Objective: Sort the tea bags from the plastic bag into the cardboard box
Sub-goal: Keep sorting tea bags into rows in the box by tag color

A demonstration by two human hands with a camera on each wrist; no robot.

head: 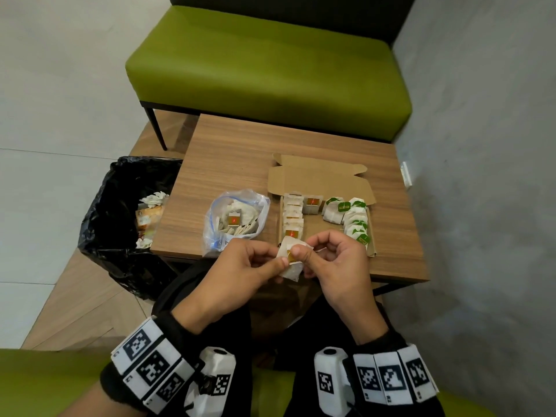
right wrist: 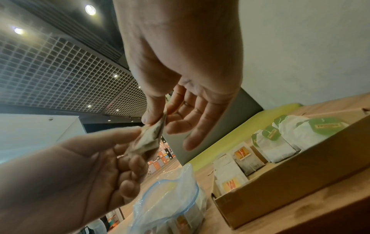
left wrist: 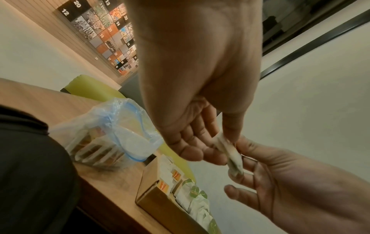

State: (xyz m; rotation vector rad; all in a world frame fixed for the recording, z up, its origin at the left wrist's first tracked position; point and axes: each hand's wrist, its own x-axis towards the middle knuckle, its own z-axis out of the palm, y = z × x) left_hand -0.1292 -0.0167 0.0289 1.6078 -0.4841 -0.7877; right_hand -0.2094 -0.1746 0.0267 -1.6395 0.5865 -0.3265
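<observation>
Both hands hold one white tea bag [head: 291, 263] with an orange tag just above the table's near edge. My left hand [head: 249, 266] pinches its left side with thumb and fingers; my right hand [head: 331, 260] pinches its top right. The same tea bag [left wrist: 230, 155] [right wrist: 150, 139] shows crumpled between the fingertips in both wrist views. The clear plastic bag [head: 236, 221] with several tea bags lies to the left. The open cardboard box [head: 371, 245] holds orange-tagged bags [head: 293, 218] on its left and green-tagged bags [head: 352, 218] on its right.
A black-lined waste bin [head: 120, 218] with crumpled paper stands left of the wooden table [head: 240, 152]. A green bench [head: 270, 70] is beyond the table, and a grey wall [head: 481, 176] runs along the right. The box's lid flap [head: 319, 176] lies open toward the bench.
</observation>
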